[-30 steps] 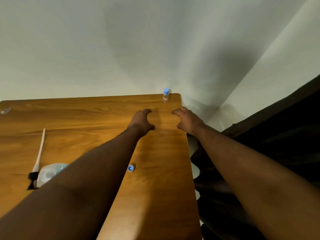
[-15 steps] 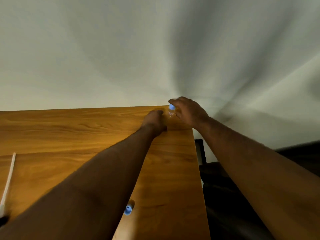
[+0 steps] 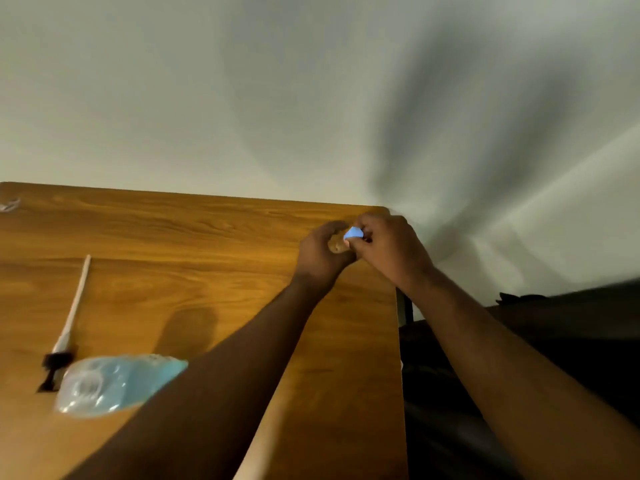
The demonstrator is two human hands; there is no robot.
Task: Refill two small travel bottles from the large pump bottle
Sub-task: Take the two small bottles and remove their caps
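At the far right corner of the wooden table (image 3: 173,271) both my hands meet around a small clear travel bottle (image 3: 337,245). My left hand (image 3: 320,252) curls round the bottle's body, which is mostly hidden. My right hand (image 3: 388,247) pinches its blue cap (image 3: 353,233) from above. The large clear bottle with blue liquid (image 3: 114,382) lies on its side at the near left, partly behind my left forearm. Its black pump head with white dip tube (image 3: 69,327) lies on the table beside it.
The table's right edge runs just right of my hands, with a dark chair or cloth (image 3: 554,341) below it. A small clear object (image 3: 10,204) sits at the far left corner. A plain wall rises behind the table.
My hands have closed on the small bottle at the corner and drawn it slightly nearer. The view has tilted down, so the large bottle and pump head show again.
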